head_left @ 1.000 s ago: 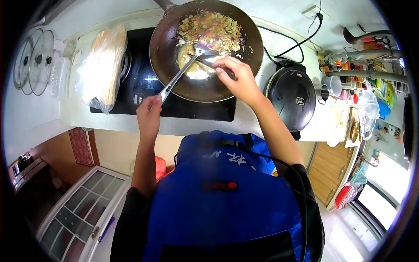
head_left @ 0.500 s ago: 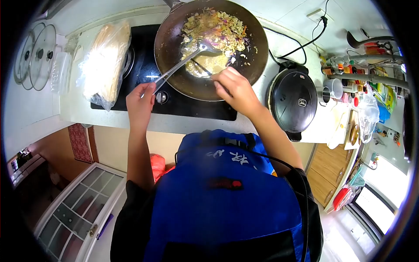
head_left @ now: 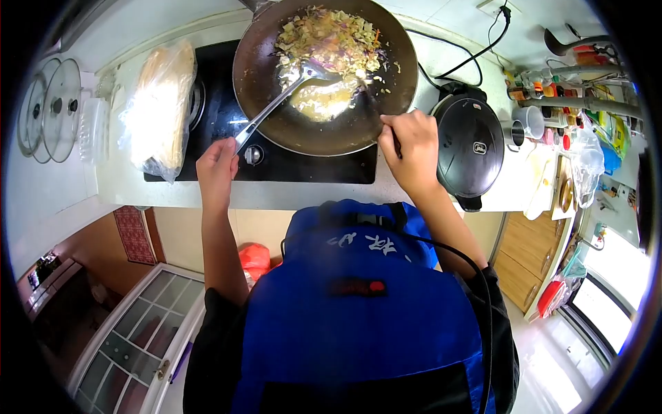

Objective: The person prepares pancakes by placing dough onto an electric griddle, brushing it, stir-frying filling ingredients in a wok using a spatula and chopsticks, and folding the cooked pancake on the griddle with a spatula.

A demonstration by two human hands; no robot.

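A large dark wok (head_left: 258, 117) sits on the black cooktop (head_left: 214, 145). Chopped vegetables (head_left: 324, 34) lie along its far side, and a yellow, wet mass like beaten egg (head_left: 324, 102) spreads nearer to me. My left hand (head_left: 217, 169) is closed round the handle end of a metal spatula (head_left: 272, 105), whose blade rests at the border between vegetables and egg. At the wok's right near rim, my right hand (head_left: 410, 145) grips thin dark chopsticks (head_left: 372, 103); their tips reach into the wok right of the egg and are hard to make out against it.
Left of the wok, a plastic bag of pale sticks or noodles (head_left: 162, 103) overlaps the cooktop. A round black electric griddle (head_left: 469, 148) stands close to my right forearm, its cord (head_left: 476, 65) running behind. Glass lids (head_left: 62, 110) hang at far left.
My right hand has moved right, drawing the chopsticks from the egg's middle to its right side. My left hand and the spatula stay almost in place. The whole view has shifted slightly.
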